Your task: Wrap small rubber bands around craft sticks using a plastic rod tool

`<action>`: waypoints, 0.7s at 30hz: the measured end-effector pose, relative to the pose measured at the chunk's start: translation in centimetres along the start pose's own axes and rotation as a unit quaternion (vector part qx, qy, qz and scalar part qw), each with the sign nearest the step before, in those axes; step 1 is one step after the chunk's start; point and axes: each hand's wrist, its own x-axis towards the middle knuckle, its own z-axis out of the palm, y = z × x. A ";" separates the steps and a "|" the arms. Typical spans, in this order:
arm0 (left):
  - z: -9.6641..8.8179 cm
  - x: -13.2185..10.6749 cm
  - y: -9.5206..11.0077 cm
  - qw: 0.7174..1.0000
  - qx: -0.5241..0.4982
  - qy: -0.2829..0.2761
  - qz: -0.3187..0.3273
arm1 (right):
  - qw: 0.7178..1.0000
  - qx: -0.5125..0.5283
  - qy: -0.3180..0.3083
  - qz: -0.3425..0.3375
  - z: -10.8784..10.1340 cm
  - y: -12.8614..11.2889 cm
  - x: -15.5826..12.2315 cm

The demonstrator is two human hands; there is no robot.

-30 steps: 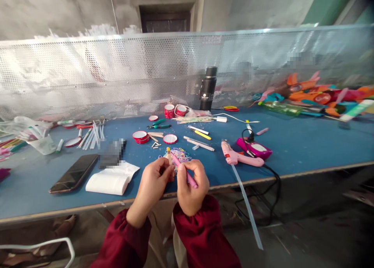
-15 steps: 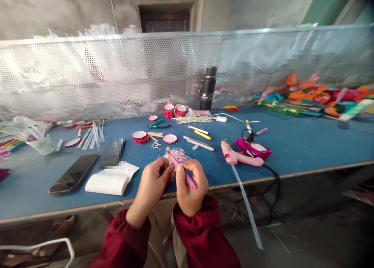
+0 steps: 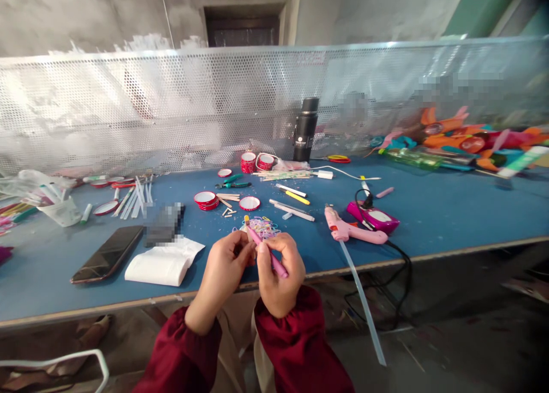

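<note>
Held in my right hand [image 3: 282,270] is a pink marker pen [image 3: 278,264], slanting up and left. Its tip end meets a small flat wooden-looking stick [image 3: 247,225] with a yellow end. My left hand [image 3: 227,264] pinches that stick from below; its lower part is hidden by my fingers. Just beyond both hands lies a pile of thin pastel rubber bands [image 3: 266,227] on the blue table. Short cut stick pieces [image 3: 229,213] and a red-rimmed round lid [image 3: 249,203] sit behind the pile.
To the right, a pink glue gun [image 3: 341,227] has its glue stick hanging past the table edge. A phone [image 3: 107,254] and white tissue [image 3: 156,265] lie left. Farther back are a black thermos [image 3: 306,131], teal pliers [image 3: 234,185] and markers [image 3: 295,196].
Almost nothing differs. The pink marker and my right hand have shifted very slightly; my left hand stays in place with the stick.
</note>
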 end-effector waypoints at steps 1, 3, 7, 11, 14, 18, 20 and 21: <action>0.0 0.0 0.1 1.000 0.005 0.000 0.001 | 1.000 -0.002 -0.001 0.003 0.0 0.0 0.0; -0.1 0.0 0.2 1.000 0.017 0.000 0.002 | 1.000 -0.008 0.000 0.013 0.0 0.0 0.0; -0.1 0.0 0.2 1.000 0.021 -0.001 -0.001 | 0.999 -0.024 0.008 0.020 0.0 0.1 0.0; 0.0 0.0 -0.1 1.000 0.003 -0.005 -0.012 | 0.999 -0.026 0.018 0.026 0.0 0.0 0.0; 0.0 0.0 -0.3 1.000 0.000 -0.007 -0.012 | 0.999 -0.014 0.025 0.017 0.0 -0.1 0.1; 0.0 0.1 -0.2 1.000 0.001 0.000 -0.004 | 1.000 -0.013 0.014 -0.006 0.0 -0.1 0.1; 0.0 0.1 -0.2 1.000 0.002 0.003 -0.001 | 1.000 -0.016 0.006 -0.008 0.0 0.0 0.1; 0.0 0.1 -0.1 1.000 0.003 0.004 -0.001 | 1.000 -0.018 0.003 -0.005 0.0 0.0 0.1</action>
